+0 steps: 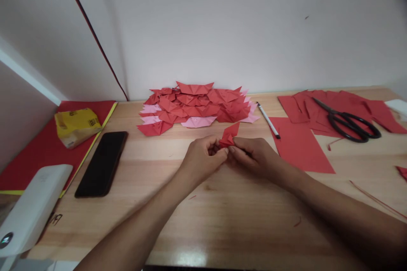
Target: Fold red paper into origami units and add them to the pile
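A small folded piece of red paper (229,134) is pinched between my two hands above the middle of the table. My left hand (205,151) grips its left side, with the fingers curled behind and the thumb along the lower edge. On its right side, my right hand (252,155) closes thumb and fingertips on the paper. One pointed flap stands up between the hands; the lower folds are partly hidden by fingers. Just beyond lies a pile of folded red and pink paper pieces (193,103), several layers deep, against the wall.
To the right lie a white pen (269,120), a red paper sheet (305,148), cut red papers (346,97) and black-handled scissors (346,123). A phone (101,164), a white power bank (36,207) and a yellow packet (77,126) on red sheets (28,156) occupy the left.
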`<state>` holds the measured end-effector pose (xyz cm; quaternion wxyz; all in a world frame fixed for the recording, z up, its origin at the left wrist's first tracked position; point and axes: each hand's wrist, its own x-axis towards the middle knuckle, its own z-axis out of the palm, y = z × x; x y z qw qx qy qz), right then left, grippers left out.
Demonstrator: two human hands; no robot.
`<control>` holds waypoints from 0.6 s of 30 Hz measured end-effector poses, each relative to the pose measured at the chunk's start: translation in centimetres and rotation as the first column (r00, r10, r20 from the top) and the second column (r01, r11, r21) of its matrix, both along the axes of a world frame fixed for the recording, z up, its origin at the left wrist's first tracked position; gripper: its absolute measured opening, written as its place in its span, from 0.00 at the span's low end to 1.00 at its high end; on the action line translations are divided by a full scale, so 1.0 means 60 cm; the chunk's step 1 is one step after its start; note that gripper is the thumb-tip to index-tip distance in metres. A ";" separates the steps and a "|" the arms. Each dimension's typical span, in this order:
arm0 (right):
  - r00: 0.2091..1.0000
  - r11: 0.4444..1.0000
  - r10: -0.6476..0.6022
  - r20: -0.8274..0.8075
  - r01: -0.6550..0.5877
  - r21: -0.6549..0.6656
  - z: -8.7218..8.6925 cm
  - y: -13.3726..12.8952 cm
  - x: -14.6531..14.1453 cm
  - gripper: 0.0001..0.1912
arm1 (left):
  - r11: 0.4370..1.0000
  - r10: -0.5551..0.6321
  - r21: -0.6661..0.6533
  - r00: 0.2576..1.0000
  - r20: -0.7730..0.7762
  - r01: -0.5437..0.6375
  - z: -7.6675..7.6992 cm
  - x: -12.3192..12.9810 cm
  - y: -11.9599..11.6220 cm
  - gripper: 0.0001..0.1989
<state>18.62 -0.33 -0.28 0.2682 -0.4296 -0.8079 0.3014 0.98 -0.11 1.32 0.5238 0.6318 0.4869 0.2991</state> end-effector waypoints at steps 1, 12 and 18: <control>1.000 1.000 0.000 0.005 0.000 0.006 0.000 0.000 0.000 0.13 | 1.000 0.000 0.013 1.000 -0.009 0.000 -0.001 0.000 0.000 0.03; 1.000 1.000 0.007 0.023 -0.007 0.012 -0.003 -0.007 -0.003 0.13 | 0.996 0.027 -0.085 0.998 0.048 -0.023 -0.004 0.003 -0.001 0.02; 0.997 0.996 0.059 -0.047 -0.062 -0.064 0.004 -0.001 0.001 0.14 | 0.976 -0.022 -0.210 0.991 0.132 0.050 -0.003 -0.005 0.008 0.05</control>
